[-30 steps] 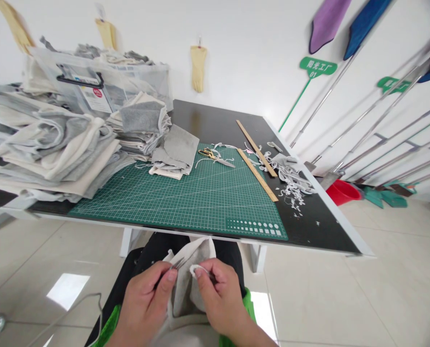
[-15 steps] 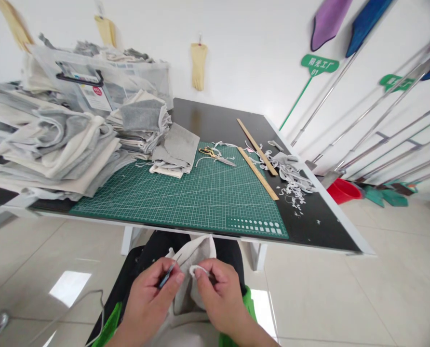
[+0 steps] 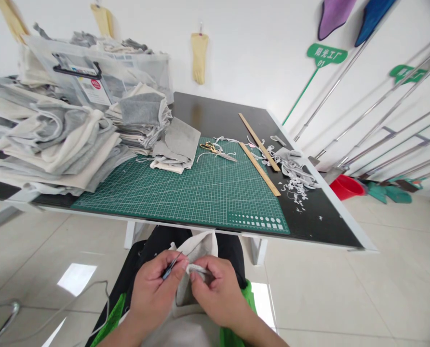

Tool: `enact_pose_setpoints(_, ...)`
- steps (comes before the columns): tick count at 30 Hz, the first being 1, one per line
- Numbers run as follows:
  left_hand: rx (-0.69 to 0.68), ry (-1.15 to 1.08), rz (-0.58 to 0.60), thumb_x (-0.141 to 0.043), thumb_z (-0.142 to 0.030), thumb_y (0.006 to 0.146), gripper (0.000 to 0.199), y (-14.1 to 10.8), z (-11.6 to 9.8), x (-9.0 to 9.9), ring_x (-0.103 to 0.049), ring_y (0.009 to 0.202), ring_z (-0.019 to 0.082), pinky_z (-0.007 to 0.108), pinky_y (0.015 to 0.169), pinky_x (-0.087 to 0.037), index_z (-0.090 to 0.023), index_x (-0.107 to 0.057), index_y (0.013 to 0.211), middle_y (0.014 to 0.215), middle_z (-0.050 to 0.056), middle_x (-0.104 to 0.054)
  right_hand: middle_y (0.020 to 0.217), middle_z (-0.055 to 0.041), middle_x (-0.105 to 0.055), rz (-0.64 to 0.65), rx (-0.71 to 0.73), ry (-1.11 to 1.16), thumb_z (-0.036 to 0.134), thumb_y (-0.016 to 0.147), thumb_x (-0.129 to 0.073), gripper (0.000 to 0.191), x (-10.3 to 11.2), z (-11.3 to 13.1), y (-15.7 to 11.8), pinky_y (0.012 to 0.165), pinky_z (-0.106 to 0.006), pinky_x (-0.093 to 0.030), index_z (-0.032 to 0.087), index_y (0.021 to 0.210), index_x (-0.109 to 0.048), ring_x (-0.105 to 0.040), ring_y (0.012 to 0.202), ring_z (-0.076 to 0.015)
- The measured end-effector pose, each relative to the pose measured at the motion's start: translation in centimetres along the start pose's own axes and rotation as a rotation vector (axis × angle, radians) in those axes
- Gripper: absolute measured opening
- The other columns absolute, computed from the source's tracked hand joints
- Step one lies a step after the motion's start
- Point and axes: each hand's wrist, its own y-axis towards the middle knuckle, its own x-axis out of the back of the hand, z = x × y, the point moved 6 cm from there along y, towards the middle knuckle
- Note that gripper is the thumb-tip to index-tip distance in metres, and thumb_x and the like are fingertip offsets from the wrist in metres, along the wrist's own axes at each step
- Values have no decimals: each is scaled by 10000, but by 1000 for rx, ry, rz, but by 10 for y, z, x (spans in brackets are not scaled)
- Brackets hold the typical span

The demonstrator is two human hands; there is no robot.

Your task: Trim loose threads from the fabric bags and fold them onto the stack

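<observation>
Above my lap, my left hand is closed on a small pointed tool with a blue-grey body and a thin metal tip; its exact kind is not clear. My right hand pinches the white edge of a grey and cream cloth piece. The left fingertips meet that edge, so the two hands are nearly touching. The cloth drapes over my lap, and part of it is hidden beneath my hands.
On the table lie a green cutting mat, gold-handled scissors, two wooden rulers and white scraps. Cloth stacks and a clear plastic bin stand at left. The table's front edge lies just beyond my hands.
My hands have come together, the left fingertips now meeting the cloth edge in the right hand. The view has shifted slightly. Table items lie as before.
</observation>
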Motion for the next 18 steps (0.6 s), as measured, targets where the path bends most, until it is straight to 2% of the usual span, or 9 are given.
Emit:
enact_pose_setpoints(4, -41, 24, -119, -608, -373, 807, 198, -6, -1, 6, -553, 588, 120, 214, 589, -450, -208, -661, 710, 623, -40, -633, 548, 34, -525, 21, -20, -4, 190, 792, -549, 141, 1, 0, 1, 496, -208, -334, 175, 673, -624, -445, 502, -101)
enact_pose_setpoints(8, -90, 10, -221, -626, -341, 795, 157, -10, 3, 12, -534, 529, 111, 213, 529, -429, -205, -653, 721, 599, -47, -631, 557, 32, -523, 49, -23, -2, 208, 819, -544, 167, 1, 2, 1, 516, -212, -339, 174, 678, -628, -454, 517, -104)
enact_pose_setpoints(11, -77, 2, -253, -615, -340, 811, 159, -11, 5, 14, -541, 548, 112, 213, 548, -438, -204, -641, 733, 620, -42, -634, 567, 30, -532, 66, -21, 2, 213, 837, -545, 173, 0, 2, 0, 525, -214, -338, 171, 692, -629, -461, 522, -103)
enact_pose_setpoints(14, -49, 53, -201, -618, -373, 819, 179, -9, 11, 13, -609, 615, 133, 217, 612, -492, -202, -651, 779, 679, -25, -678, 558, 31, -520, 54, -4, 6, 216, 856, -541, 195, 0, 0, 0, 521, -212, -333, 172, 685, -624, -455, 521, -103)
enact_pose_setpoints(18, -89, 65, 0, -646, -392, 810, 296, -7, 24, 11, -700, 778, 178, 226, 708, -555, -184, -661, 1020, 901, 28, -750, 550, 31, -527, 5, -4, 24, 221, 878, -535, 218, 1, -3, 0, 515, -208, -343, 175, 686, -629, -460, 522, -106)
